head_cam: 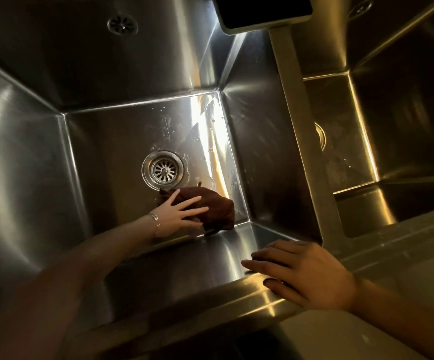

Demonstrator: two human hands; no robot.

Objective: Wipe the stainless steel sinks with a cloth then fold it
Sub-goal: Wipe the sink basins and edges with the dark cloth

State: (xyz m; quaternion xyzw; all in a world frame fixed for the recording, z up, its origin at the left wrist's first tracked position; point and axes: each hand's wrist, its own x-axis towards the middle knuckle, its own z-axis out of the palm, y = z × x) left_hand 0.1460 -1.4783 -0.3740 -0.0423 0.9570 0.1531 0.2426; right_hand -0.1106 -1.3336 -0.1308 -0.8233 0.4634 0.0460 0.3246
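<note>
Left hand (182,209), fingers spread flat, presses dark brown cloth (217,207) onto floor of main sink (101,141), lower centre of frame, just below drain strainer (163,170), close to basin's lower-right corner. Right hand (304,274), fingers straight and relaxed, rests on front rim, lower right. Second sink (405,131) at right, beyond divider (301,126)

Counted at the double unit: two deep square stainless steel sinks, left basin (101,141) and right basin (405,120). Two round slotted steel drains, left drain (163,170) and half-hidden right drain (320,135). Two round overflow grilles, left grille (122,26) and right grille (360,7). One dark brown cloth (215,206). Two bare hands, left hand (179,211) and right hand (306,271). One thin silver bracelet (155,218).
</note>
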